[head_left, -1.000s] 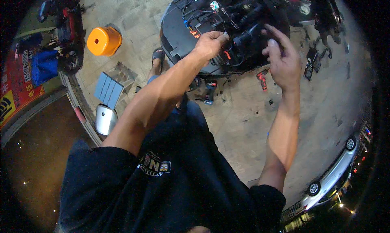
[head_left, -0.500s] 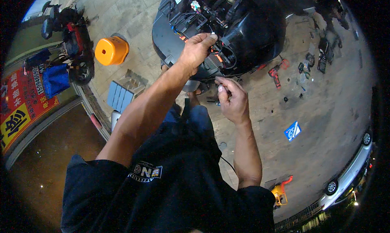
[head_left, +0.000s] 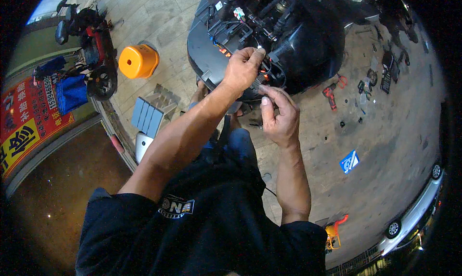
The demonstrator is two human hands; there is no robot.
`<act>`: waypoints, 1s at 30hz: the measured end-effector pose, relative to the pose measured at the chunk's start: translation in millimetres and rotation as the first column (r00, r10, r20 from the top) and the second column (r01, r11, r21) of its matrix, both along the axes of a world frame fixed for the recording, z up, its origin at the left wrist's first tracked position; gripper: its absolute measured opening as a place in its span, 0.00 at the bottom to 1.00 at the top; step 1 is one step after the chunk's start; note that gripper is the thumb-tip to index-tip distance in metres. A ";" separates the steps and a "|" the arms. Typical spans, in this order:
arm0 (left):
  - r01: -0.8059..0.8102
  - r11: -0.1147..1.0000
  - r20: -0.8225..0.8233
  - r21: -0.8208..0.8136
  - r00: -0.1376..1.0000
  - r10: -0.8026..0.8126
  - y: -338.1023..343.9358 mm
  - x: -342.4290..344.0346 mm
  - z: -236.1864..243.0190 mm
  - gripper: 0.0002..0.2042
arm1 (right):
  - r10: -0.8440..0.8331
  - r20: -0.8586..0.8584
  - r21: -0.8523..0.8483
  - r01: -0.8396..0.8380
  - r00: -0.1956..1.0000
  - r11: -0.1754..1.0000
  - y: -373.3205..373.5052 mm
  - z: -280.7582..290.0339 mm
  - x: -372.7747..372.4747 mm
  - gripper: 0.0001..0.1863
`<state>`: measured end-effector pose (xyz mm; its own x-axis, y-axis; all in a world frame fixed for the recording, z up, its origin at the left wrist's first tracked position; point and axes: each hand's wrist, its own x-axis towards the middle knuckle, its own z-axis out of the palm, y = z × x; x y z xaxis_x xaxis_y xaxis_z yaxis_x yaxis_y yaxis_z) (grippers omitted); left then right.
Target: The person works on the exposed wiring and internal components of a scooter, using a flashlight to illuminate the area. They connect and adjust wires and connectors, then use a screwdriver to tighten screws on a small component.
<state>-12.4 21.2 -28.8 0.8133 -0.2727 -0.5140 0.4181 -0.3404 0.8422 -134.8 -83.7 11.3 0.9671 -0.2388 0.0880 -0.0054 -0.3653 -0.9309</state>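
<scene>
Left hand [head_left: 243,70] pinching one white-tipped piece [head_left: 260,47] over one black vehicle body [head_left: 310,55], right hand [head_left: 283,118] loosely parted by its near edge, one orange stool [head_left: 138,62] to its left

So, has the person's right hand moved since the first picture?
Yes, leftward and lower in the view: judged against the red power tool, the right hand was above and to its right, and is now below and to its left.

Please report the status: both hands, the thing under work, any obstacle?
Left hand pinching small white-tipped piece. Right hand open, beside black vehicle body. Orange connector near left hand; nothing visibly blocking.
</scene>
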 end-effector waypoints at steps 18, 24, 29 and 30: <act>-0.263 0.965 -0.281 0.012 0.925 0.256 -17.0 8.5 25.3 0.21 | 0.047 -0.051 0.067 -0.044 0.998 0.997 -3.0 11.5 4.0 0.12; -0.250 0.962 -0.132 0.111 0.956 0.263 -21.0 6.7 10.3 0.22 | 0.026 -0.043 0.134 -0.020 0.999 0.991 -5.5 12.6 4.1 0.13; -0.208 0.968 -0.105 0.139 0.969 0.223 -20.9 6.1 11.4 0.21 | 0.038 -0.023 0.112 -0.036 0.999 0.993 -4.8 13.1 5.1 0.13; -0.174 0.968 -0.054 0.178 0.981 0.187 -20.2 5.2 13.8 0.22 | 0.042 -0.016 0.112 -0.040 0.999 0.993 -4.6 13.2 5.2 0.13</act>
